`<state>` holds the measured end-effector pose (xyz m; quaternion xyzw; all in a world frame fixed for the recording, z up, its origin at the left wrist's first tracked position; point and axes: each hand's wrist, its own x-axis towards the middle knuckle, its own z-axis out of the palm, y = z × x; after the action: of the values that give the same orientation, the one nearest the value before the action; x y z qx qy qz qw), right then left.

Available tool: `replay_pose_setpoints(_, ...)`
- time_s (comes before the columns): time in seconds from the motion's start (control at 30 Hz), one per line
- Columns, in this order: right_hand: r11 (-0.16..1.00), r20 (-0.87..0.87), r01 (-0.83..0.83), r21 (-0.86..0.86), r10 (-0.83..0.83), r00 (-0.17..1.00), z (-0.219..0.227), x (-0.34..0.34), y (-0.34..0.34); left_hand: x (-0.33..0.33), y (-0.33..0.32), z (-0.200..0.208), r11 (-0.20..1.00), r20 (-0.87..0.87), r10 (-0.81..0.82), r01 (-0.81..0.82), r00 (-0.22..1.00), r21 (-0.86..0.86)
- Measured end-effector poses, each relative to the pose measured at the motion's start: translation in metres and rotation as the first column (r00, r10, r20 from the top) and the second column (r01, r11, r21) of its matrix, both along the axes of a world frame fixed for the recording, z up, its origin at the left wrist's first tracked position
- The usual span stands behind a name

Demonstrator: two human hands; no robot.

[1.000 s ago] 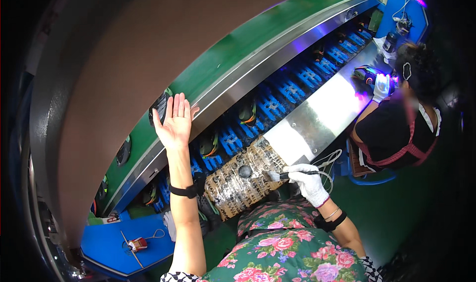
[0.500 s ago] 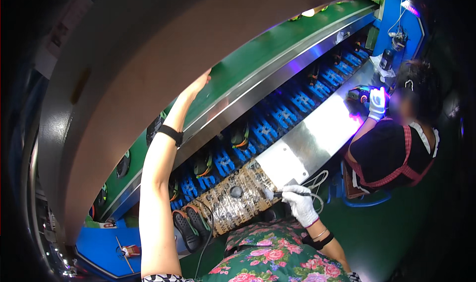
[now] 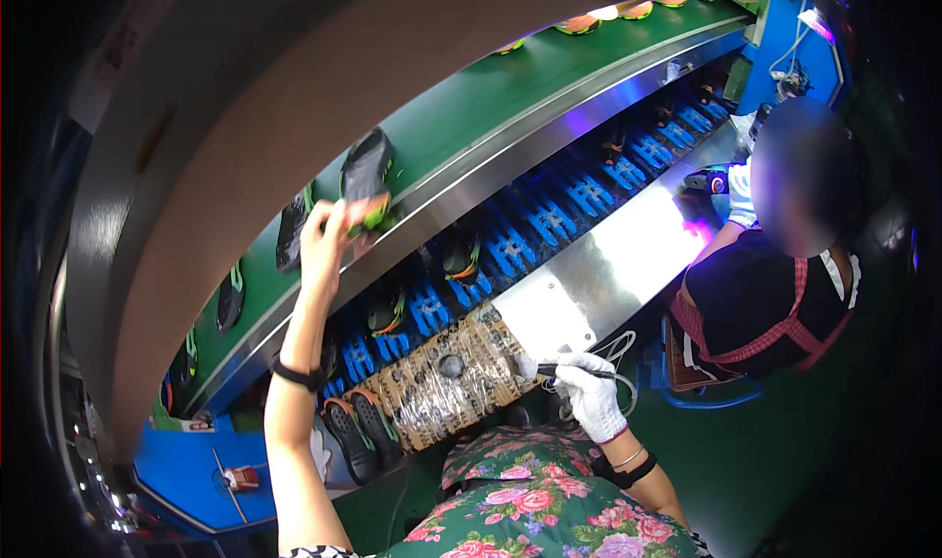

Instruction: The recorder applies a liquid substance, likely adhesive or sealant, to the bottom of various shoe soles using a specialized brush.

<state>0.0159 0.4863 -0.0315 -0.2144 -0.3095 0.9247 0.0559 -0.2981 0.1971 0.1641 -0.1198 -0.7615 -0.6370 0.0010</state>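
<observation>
My bare left hand (image 3: 324, 239) reaches over the green conveyor belt. Its bent fingers grip the orange-and-green end of a black clog (image 3: 366, 165), which hangs over the belt near its steel edge. In a white glove, my right hand (image 3: 591, 399) is closed around a thin black-handled tool (image 3: 569, 369) with a pale tip. That tip is close to the right end of a cardboard-and-clear-film pad (image 3: 446, 401); whether it touches is hard to tell. A round dark piece (image 3: 450, 367) lies on the pad. Left of the pad rests a pair of dark clogs (image 3: 351, 438) with orange straps.
Blue racks (image 3: 510, 251) run below the conveyor belt (image 3: 461, 121), some holding clogs. More clogs (image 3: 231, 298) sit on the belt. A metal worktop (image 3: 608, 264) extends right to a seated co-worker (image 3: 760, 303) under purple light. An overhead panel (image 3: 245, 116) covers the upper left.
My left hand has drawn back from the far belt toward its near edge and now holds a clog. Clogs have appeared at the belt's far side. The right hand has barely moved.
</observation>
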Motion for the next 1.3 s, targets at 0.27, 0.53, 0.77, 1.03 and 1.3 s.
replay_pose_setpoints(0.27, 1.000, -0.106, -0.007, 0.000, 0.007, 0.994, 0.012, -0.003, 0.012, 0.160, -0.019, -0.076, 0.928, 0.096, 0.189, -0.210, 0.977, 0.308)
replay_pose_setpoints(0.53, 0.986, -0.323, -0.043, 0.162, 0.094, 0.942, 0.060, -0.004, -0.001, 0.218, 0.011, -0.164, 0.737, 0.684, -0.297, -0.295, 0.667, 0.608)
replay_pose_setpoints(0.77, 0.780, -0.397, 0.058, 0.624, 0.252, 0.883, 0.092, -0.004, -0.023, 0.291, 0.062, -0.172, 0.534, 0.346, -0.576, 0.020, 0.741, 0.846)
replay_pose_setpoints(1.03, 0.624, -0.500, 0.225, 0.748, 0.307, 0.810, 0.084, -0.016, -0.034, 0.279, 0.061, -0.150, 0.025, -0.055, -0.751, 0.112, 0.658, 0.993)
replay_pose_setpoints(1.3, 0.187, -0.380, 0.331, 0.925, 0.476, 0.793, 0.104, -0.015, -0.037, 0.295, 0.061, -0.163, 0.087, 0.266, -0.493, -0.256, 0.829, 0.963)
